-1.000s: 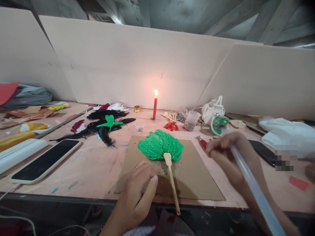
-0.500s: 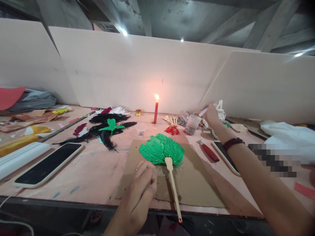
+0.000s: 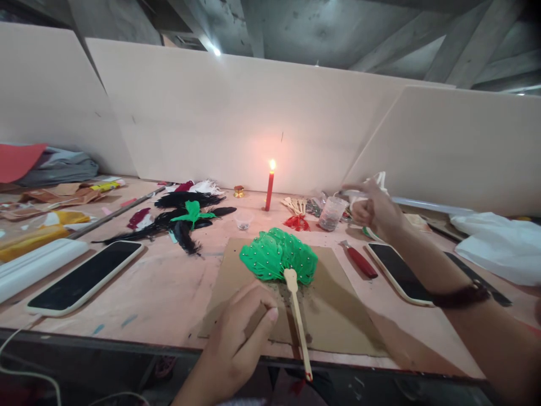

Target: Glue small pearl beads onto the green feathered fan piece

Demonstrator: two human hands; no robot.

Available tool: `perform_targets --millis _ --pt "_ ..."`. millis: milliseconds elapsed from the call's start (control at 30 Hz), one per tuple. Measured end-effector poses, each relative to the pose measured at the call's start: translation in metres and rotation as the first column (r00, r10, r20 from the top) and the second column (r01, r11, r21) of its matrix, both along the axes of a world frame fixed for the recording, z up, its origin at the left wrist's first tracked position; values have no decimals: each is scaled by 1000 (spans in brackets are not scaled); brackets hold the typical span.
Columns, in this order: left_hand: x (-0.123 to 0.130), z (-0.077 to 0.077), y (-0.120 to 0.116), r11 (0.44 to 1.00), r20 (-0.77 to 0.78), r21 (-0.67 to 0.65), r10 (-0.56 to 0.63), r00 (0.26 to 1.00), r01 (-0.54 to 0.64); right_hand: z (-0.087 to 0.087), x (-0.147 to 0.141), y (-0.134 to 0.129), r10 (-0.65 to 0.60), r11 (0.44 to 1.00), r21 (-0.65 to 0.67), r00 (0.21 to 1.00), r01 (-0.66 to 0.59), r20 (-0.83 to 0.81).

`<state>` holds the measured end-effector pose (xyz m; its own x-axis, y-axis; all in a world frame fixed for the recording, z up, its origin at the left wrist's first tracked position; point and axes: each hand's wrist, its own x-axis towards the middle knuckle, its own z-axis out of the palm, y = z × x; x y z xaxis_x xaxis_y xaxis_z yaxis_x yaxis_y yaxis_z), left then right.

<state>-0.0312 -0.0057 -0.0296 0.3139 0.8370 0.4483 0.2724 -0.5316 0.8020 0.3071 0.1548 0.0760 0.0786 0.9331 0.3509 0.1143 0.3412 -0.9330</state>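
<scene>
A green feather fan (image 3: 276, 256) dotted with small pearly beads lies on a cardboard sheet (image 3: 338, 316), its pale wooden handle reaching past the table's front edge. My left hand (image 3: 243, 324) rests just left of the handle with fingers curled; whatever they might hold is hidden. At the back right, my right hand (image 3: 378, 211) is closed around a long translucent stick (image 3: 431, 204), seemingly a glue stick, and is slightly blurred. Beside that hand stands a clear plastic cup (image 3: 332, 213). A lit red candle (image 3: 269, 192) stands upright behind the fan.
A red-handled cutter (image 3: 361, 262) and a phone (image 3: 399, 273) lie right of the cardboard. Another phone (image 3: 87, 276) is on the left. Black feathers (image 3: 186, 200), a small clear dish (image 3: 243, 221) and small fans with red tassels (image 3: 297, 222) lie farther back.
My right hand has turned, so the stick now shows extending to the right, and the forearm has shifted right. My left hand's thumb and fingers have loosened slightly.
</scene>
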Motion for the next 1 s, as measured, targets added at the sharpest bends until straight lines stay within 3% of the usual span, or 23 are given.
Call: perform_targets --millis 100,233,400,533,667,733,833,1000 --pt "0 1 3 1000 5 23 12 1000 -12 -9 -20 -52 193 975 -95 976 -203 -99" --pt "1 1 5 999 25 -14 33 999 -32 -31 -40 -99 282 952 -80 950 -294 -134" --pt "2 1 9 996 72 -43 78 994 -75 -46 -50 -104 319 947 -48 948 -318 18" --pt "0 2 11 994 135 -8 109 985 -109 -54 -74 -117 334 936 -35 912 -351 -237" --pt "-3 3 10 998 219 -32 54 974 -49 -65 -103 -155 343 904 -58 797 -424 -497" --pt "-3 4 10 1000 267 -28 19 964 -12 -70 -116 -175 363 882 -51 745 -468 -559" --pt "2 4 10 998 338 16 -68 939 66 -82 -133 -191 321 902 -34 723 -430 -612" --pt "12 3 9 995 358 43 -99 928 89 -112 -146 -189 247 941 -4 696 -338 -674"
